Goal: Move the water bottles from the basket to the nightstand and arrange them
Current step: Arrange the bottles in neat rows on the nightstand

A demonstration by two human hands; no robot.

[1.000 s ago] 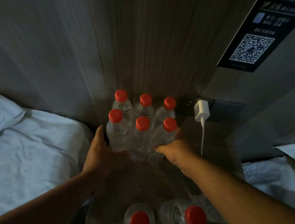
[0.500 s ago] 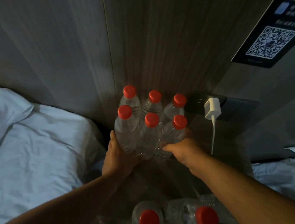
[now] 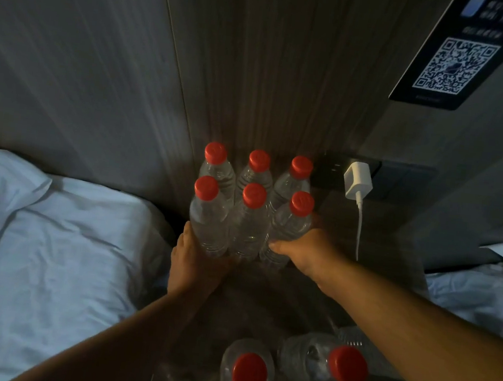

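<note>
Bracketing water bottles [image 3: 250, 218]: left hand [image 3: 193, 259] flat against front-left bottle [image 3: 209, 221], right hand [image 3: 306, 250] gripping front-right bottle [image 3: 289, 224].

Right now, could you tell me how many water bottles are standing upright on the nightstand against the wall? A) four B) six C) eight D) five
B: six red-capped bottles stand upright in two rows of three on the nightstand, with the left hand against the front left one and the right hand round the front right one.
</note>
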